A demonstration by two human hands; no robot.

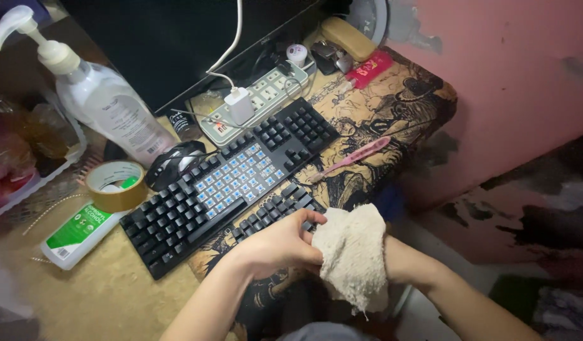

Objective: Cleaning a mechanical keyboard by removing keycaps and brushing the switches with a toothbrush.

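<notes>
Cream cloth (353, 252) is being pinched by left hand (276, 243) grip over keyboard (231, 183); right hand is being hidden by it, grip state unclear.

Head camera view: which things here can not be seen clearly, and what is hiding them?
- Right hand: head view, wrapped in the cream cloth; its grip is hidden.
- Left hand: its fingertips vanish behind the cloth.
- Second keyboard: partly covered by the left hand.
- Monitor: cut off by the top edge.
- Mouse: dark, partly behind the tape roll.
</notes>
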